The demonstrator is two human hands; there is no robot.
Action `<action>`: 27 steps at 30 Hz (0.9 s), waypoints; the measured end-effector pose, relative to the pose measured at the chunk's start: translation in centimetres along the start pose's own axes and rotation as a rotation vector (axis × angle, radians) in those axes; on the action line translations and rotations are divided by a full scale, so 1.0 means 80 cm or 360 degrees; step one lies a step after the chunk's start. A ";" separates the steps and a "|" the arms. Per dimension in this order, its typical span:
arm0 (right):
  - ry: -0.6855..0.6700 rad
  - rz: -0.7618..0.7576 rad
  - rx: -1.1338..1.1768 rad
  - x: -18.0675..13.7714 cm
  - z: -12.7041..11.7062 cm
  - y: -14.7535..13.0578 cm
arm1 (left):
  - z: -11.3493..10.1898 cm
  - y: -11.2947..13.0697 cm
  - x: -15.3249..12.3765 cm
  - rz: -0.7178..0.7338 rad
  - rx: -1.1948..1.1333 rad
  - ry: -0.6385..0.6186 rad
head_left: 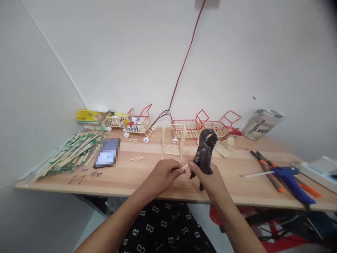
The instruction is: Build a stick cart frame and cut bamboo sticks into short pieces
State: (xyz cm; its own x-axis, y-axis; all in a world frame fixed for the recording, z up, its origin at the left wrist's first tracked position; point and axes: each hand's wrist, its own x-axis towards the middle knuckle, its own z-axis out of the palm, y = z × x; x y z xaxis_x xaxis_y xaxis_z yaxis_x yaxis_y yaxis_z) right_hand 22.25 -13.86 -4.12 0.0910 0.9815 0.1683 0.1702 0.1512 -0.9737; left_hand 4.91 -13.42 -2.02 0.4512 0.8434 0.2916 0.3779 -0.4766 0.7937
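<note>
My left hand (168, 174) is closed in a pinch on short pale wooden sticks (185, 167) held above the table's front part. My right hand (210, 175) is wrapped around a black hand cutter (204, 151) with a hooked jaw, which points up and away from me. The thumb of that hand meets the other end of the sticks. Just beyond my hands stands a bare wooden stick frame (172, 142), upright on the table. How many sticks are in the pinch is hard to make out.
Small stick-built carts (138, 123) with red handles line the wall. Packaged chopsticks (71, 151) and a phone (107, 153) lie left. To the right are a blue glue gun (288, 177), orange-handled pliers (268, 172) and a tilted can (263, 124). Loose stick pieces (137, 159) lie mid-table.
</note>
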 end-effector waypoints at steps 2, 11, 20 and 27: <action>0.0015 0.0018 0.0006 0.004 -0.002 0.002 | -0.005 -0.002 0.004 -0.0017 -0.0001 0.0075; 0.0072 -0.0072 0.0054 0.029 -0.013 -0.016 | -0.037 0.005 0.019 -0.0115 -0.0030 0.0223; 0.0250 -0.0321 0.0454 0.131 -0.020 -0.039 | -0.104 -0.018 0.065 -0.0133 -0.0796 0.0730; 0.0165 -0.0264 0.0421 0.165 -0.002 -0.032 | -0.106 -0.045 0.098 -0.0224 -0.0852 0.0673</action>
State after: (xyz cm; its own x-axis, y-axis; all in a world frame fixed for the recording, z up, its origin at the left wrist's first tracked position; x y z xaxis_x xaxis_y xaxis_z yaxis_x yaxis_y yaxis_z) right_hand 23.16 -1.28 0.63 0.1852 0.9258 0.3295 -0.0683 0.3466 -0.9355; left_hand 0.26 -3.03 1.94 0.0326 0.9642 0.2630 -0.0901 -0.2593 0.9616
